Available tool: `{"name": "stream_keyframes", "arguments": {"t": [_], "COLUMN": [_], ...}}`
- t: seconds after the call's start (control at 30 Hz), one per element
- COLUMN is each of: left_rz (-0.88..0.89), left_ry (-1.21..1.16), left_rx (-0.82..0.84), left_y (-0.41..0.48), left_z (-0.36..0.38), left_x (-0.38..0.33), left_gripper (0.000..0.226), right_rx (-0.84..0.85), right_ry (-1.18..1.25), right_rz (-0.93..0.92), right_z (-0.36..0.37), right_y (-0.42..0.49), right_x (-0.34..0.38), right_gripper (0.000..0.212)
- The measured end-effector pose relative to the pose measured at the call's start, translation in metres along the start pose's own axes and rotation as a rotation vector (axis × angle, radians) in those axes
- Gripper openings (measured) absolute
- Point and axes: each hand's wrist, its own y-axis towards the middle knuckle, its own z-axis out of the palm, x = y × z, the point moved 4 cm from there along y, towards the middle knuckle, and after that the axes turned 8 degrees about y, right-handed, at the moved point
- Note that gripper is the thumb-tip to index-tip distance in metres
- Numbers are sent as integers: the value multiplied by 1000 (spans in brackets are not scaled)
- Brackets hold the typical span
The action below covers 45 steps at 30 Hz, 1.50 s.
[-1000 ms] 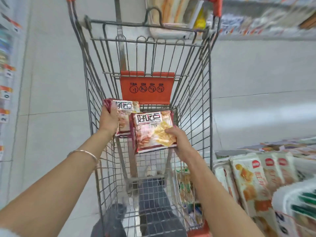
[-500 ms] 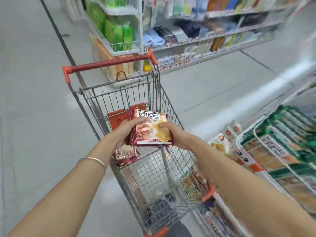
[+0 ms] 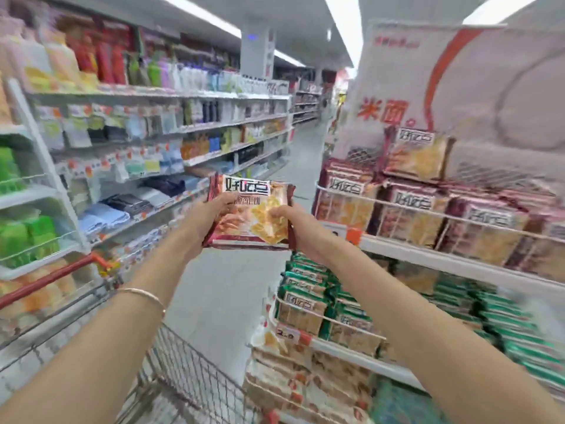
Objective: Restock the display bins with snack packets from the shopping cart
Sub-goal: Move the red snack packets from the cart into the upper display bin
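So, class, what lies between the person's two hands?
In the head view, a red snack packet, gripped at its sides by left hand and right hand.

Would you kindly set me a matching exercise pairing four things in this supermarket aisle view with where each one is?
Things:
1. dark red snack packet
2. green snack packets
3. red-handled wire shopping cart
4. thin gold bracelet

Places:
A. in the lower wire bin on the right
B. on the left wrist
C. held between left hand and right hand
D. at lower left, beneath the left forearm

Pairs: 1-C, 2-A, 3-D, 4-B.
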Motion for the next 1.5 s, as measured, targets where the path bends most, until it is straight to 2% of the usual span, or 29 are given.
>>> {"name": "stream_keyframes", "arguments": {"t": [0.07,0.1,0.17,0.3,0.43,0.5,0.57,0.63,0.67,0.73,0.8,0.87,0.9,0.93,0.97,1.0,1.03,1.07,1.13,1.17,1.23,1.3,1.37,1.5], "left_rz": [63,99,169,320,438,456,423,382,380,431,434,447,469,486,510,529,549,571,626,663,712,737,730,682], "left_ry": [-1,10,43,135,135,176,327,405,401,422,464,489,484,468,441,411,387,368,372,411,471,512,580,608], "left_rx": [82,119,185,269,345,414,483,490,472,438,442,435,417,397,373,356,340,335,345,333,295,231,169,187], "left_y": [13,18,30,49,69,79,86,98,106,114,116,117,116,116,115,112,110,109,107,107,109,116,122,123], "left_z": [46,69,116,211,287,316,335,343,344,344,343,343,342,340,339,339,339,341,347,348,346,340,335,331], "left_x": [-37,-54,-84,-131,-156,-153,-134,-115,-110,-115,-120,-120,-119,-117,-116,-115,-115,-115,-113,-113,-115,-114,-107,-98], "left_gripper": [19,32,53,36,36,43,57,81,81,68,64,79,95,114,128,134,134,131,126,123,116,109,105,109], "right_rx": [-66,-98,-192,-398,-538,-542,-454,-338,-304,-294,-258,-230,-240,-247,-290,-378,-453,-491,-452,-439,-453,-507,-529,-545], "right_ry": [-36,-53,-91,-196,-339,-401,-459,-494,-520,-556,-547,-548,-550,-543,-529,-514,-508,-563,-912,-1104,-1341,-1400,-1423,-1460], "right_rz": [-87,-127,-193,-351,-471,-451,-294,-146,-122,-109,-80,-95,-108,-113,-137,-200,-320,-481,-762,-812,-740,-635,-619,-576], "right_z": [-50,-70,-104,-186,-248,-277,-296,-310,-317,-324,-322,-320,-323,-323,-329,-332,-333,-330,-320,-318,-323,-328,-321,-317], "right_y": [-7,-19,-50,-82,-90,-85,-74,-60,-53,-43,-42,-50,-51,-56,-55,-56,-55,-54,-47,-42,-32,-24,-19,-19], "right_x": [31,50,90,140,162,159,147,132,128,131,134,141,141,141,138,137,136,135,131,130,127,124,118,117], "right_gripper": [124,135,131,107,100,94,100,101,92,64,54,30,30,40,70,103,122,127,116,106,90,88,89,90]}}
